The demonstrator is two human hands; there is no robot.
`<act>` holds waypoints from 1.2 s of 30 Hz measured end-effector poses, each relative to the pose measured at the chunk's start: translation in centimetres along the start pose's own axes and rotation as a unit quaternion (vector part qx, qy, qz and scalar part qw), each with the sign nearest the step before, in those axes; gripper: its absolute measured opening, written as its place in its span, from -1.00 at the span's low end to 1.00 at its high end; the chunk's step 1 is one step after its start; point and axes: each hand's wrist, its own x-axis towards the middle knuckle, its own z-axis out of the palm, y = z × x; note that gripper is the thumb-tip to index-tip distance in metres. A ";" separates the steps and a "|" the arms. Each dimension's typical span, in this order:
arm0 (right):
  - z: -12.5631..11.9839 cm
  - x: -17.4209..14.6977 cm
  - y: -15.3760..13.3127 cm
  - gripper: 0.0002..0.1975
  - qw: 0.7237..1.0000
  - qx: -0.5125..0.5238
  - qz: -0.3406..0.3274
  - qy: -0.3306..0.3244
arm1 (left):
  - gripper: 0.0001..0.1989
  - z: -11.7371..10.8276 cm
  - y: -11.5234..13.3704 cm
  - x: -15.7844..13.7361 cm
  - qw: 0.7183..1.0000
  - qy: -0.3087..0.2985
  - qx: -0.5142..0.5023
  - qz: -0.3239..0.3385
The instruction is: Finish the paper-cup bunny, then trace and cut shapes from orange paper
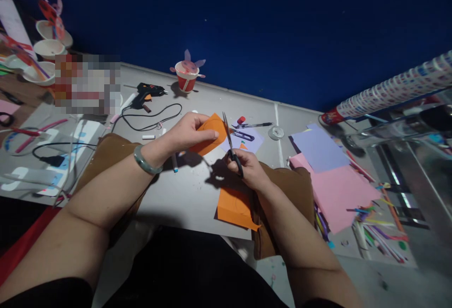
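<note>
Between the thumb and fingers of my left hand (194, 131) is a piece of orange paper (212, 131) with a curved outline drawn on it. My right hand (249, 169) grips black-handled scissors (231, 150), their blades pointing up and away from me beside the paper's right edge. Whether the blades touch the paper I cannot tell. Below my right hand a second orange sheet (235, 206), also marked with a curve, lies on the table. Behind the scissors, thread snips (243, 135) and a small orange scrap (243, 146) rest on a lilac sheet (256, 141).
A glue gun (144, 96) with its looped cord lies at the back left, near a decorated red paper cup (186, 82). A black pen (259, 125) and a tape roll (276, 132) are behind my right hand. Pink paper (342, 190) and a stack of cups (395, 89) occupy the right.
</note>
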 end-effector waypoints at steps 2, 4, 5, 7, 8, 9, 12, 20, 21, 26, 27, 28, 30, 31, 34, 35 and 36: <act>0.0 0.0 0.0 -0.40 1.000 0.002 0.003 0.000 | -0.77 0.0 0.1 0.0 1.000 0.002 0.010 0.001; -0.1 -0.1 0.0 -0.41 1.000 0.003 0.002 0.000 | -0.78 -0.1 0.1 0.0 1.000 0.004 0.017 0.002; -0.1 -0.1 0.1 -0.41 1.000 0.003 0.001 0.000 | -0.78 -0.1 0.1 0.0 1.000 0.003 0.017 0.002; -0.2 -0.1 0.1 -0.42 1.000 0.006 0.001 0.002 | -0.78 -0.2 0.1 -0.1 1.000 -0.002 0.014 -0.001; -0.2 0.0 0.2 -0.42 1.000 0.009 0.002 0.004 | -0.78 -0.2 0.1 -0.1 1.000 -0.004 0.012 -0.004; -0.2 0.0 0.2 -0.43 1.000 0.010 0.003 0.006 | -0.77 -0.2 0.1 -0.1 1.000 -0.005 0.010 -0.006; -0.2 0.0 0.2 -0.44 1.000 0.009 0.000 0.007 | -0.77 -0.3 0.2 -0.1 1.000 -0.005 0.013 -0.012; -0.5 0.0 0.1 -0.43 1.000 -0.007 0.002 0.007 | -0.77 -0.5 0.5 0.0 1.000 -0.005 0.025 -0.014; -0.5 0.0 0.1 -0.43 1.000 -0.010 0.002 0.005 | -0.78 -0.5 0.5 0.0 1.000 -0.006 0.025 -0.015; -0.6 0.0 0.2 -0.44 1.000 -0.018 0.002 0.000 | -0.78 -0.6 0.6 -0.1 1.000 -0.007 0.022 -0.017; -0.6 0.0 0.2 -0.44 1.000 -0.018 0.002 0.000 | -0.79 -0.6 0.6 -0.2 1.000 -0.008 0.020 -0.017; -0.7 0.0 0.2 -0.44 1.000 -0.019 0.002 -0.001 | -0.79 -0.6 0.6 -0.2 1.000 -0.009 0.018 -0.016; -0.7 0.0 0.2 -0.43 1.000 -0.021 0.003 -0.002 | -0.79 -0.7 0.5 -0.2 1.000 -0.010 0.018 -0.015; -0.7 0.0 0.1 -0.43 1.000 -0.023 0.002 -0.003 | -0.80 -0.7 0.5 -0.2 1.000 -0.010 0.019 -0.015; -0.7 0.0 -0.1 -0.42 1.000 -0.027 0.000 -0.003 | -0.80 -0.8 0.4 -0.1 1.000 -0.007 0.024 -0.012; -0.7 0.0 -0.1 -0.42 1.000 -0.028 0.000 -0.004 | -0.80 -0.8 0.4 -0.1 1.000 -0.006 0.027 -0.011; -0.7 0.0 -0.2 -0.42 1.000 -0.030 0.000 -0.004 | -0.80 -0.7 0.4 -0.1 1.000 -0.004 0.029 -0.011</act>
